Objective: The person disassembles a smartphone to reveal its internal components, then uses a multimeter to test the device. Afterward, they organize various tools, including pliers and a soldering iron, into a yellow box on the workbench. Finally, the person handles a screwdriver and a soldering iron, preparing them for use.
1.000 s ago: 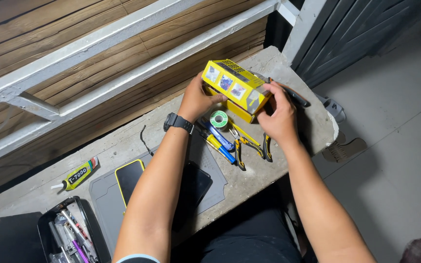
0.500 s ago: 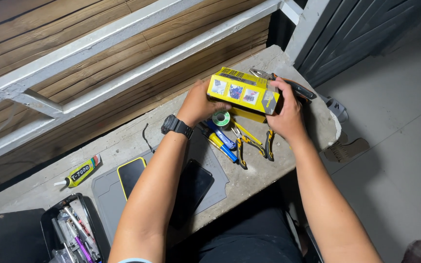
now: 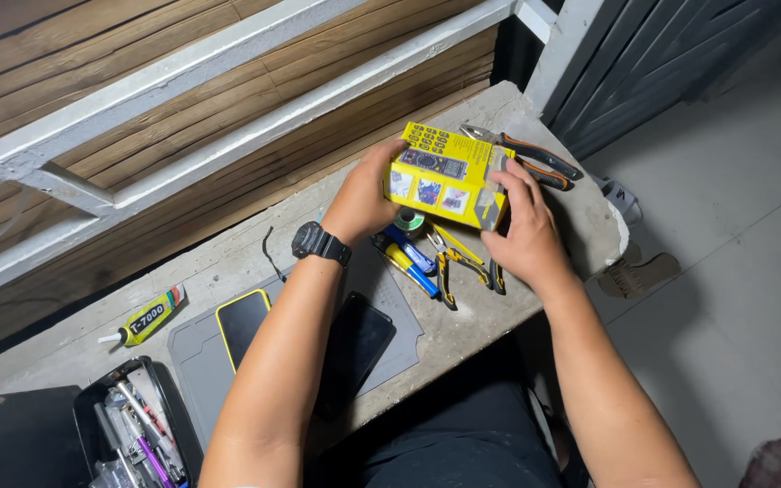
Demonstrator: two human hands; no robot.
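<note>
Both hands are on a yellow box, the retail carton kind with small product pictures printed on its sides, held just above the far right part of the concrete tabletop. The left hand has its grip closed on the box's left end, thumb on the near face and fingers going around the far side. It's got a black wristwatch on. The right hand is wrapped round the right end, fingers spread flat over the end flap, so that grip is holding the box too. The box sits tilted, top face angled up toward the camera.

Right under the box there's a little pile of tools lying on the tabletop: a small spool of wire or solder, a blue and yellow handled tool, and yellow-handled pliers with the handles pointing back toward the person. Just past the box on the far right edge lies another pair of pliers with black and orange handles.

Further left, mostly under the left forearm, is a grey work mat with a phone in a yellow case on it and a dark phone beside that, half hidden by the arm. A yellow and black glue tube lies well apart to the left, and an open black tool case with screwdrivers in it sits at the bottom left corner
</note>
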